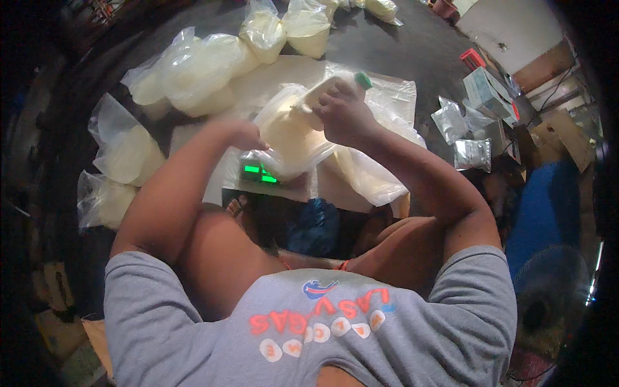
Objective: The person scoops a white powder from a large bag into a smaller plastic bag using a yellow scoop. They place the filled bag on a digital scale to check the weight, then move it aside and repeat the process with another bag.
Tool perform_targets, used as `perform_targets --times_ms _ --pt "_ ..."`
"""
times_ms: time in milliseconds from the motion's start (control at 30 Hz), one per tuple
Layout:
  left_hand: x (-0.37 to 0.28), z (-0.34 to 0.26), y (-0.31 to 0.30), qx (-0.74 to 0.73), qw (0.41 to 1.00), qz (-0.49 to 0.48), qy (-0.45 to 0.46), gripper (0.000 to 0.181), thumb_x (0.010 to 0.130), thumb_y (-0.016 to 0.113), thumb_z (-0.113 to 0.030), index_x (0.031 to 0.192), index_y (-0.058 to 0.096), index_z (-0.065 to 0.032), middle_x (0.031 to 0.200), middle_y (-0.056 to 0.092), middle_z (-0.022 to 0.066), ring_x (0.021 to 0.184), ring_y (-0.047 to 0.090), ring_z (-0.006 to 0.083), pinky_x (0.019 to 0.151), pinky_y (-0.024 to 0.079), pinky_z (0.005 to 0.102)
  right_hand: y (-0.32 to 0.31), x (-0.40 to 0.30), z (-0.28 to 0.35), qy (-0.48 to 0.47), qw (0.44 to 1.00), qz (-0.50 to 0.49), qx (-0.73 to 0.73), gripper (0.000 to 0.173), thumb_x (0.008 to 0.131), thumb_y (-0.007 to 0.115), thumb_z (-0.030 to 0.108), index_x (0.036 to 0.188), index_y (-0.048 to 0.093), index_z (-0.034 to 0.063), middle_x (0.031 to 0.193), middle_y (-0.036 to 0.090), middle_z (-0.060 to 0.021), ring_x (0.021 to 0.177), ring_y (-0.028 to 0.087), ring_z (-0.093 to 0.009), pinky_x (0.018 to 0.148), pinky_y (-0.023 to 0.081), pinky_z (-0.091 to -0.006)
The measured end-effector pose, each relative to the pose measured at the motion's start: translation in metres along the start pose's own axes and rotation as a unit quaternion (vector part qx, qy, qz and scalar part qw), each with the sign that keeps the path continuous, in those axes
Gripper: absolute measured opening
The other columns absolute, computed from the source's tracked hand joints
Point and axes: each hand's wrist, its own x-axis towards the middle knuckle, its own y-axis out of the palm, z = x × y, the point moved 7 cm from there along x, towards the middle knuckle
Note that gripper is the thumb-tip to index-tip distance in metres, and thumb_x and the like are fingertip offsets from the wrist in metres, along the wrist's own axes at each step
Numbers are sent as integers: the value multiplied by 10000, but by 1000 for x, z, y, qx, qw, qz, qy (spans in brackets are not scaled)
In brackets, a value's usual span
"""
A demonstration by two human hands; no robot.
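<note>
My right hand (341, 113) grips a whitish plastic jug with a green cap (363, 81), apparently cut as a scoop, tilted over a clear plastic bag. This bag (285, 138) holds pale cream powder and sits over a digital scale (258, 171) with lit green displays. Its left edge is in my left hand (246, 135), which is blurred; the fingertips are partly hidden. Right of the bag, under my right forearm, lies another plastic bag or liner (372, 176) with pale powder. The scale's platform is covered by the bag.
Filled powder bags (203, 67) curve around the far left, with further bags (121, 150) at the left and more (304, 29) at the back. Silver pouches (473, 155) and a carton (488, 92) lie at the right. Pale sheeting (394, 94) covers part of the dark surface.
</note>
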Motion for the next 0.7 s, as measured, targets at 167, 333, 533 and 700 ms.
perform_targets --times_ms 167,333,533,700 --pt "-6 -11 -3 -24 999 25 28 606 982 573 -537 1133 715 33 1016 743 207 934 688 311 874 511 443 3 0 13 -34 994 31 -97 245 740 645 159 963 733 108 980 673 -66 1084 613 -249 1104 357 -434" --pt "-7 12 6 -87 995 46 32 619 984 581 -549 1177 703 27 1018 733 165 956 677 266 868 510 405 -17 -2 -4 -9 996 -38 -86 243 723 661 189 937 738 103 934 671 -95 1042 617 -284 1096 350 -444" --pt "-43 -21 -5 -221 969 92 61 620 1000 591 -510 1348 605 3 1085 718 128 982 661 215 882 509 371 -63 -56 -105 146 985 -50 76 320 692 700 146 1005 757 112 990 733 -146 1001 690 -326 1008 465 -474" --pt "-65 -31 -10 -185 978 63 77 592 1018 597 -487 1371 590 -12 1051 717 112 946 684 187 845 521 354 -41 -149 -201 404 895 126 141 321 718 692 172 1022 765 102 977 748 -174 920 726 -367 869 565 -454"
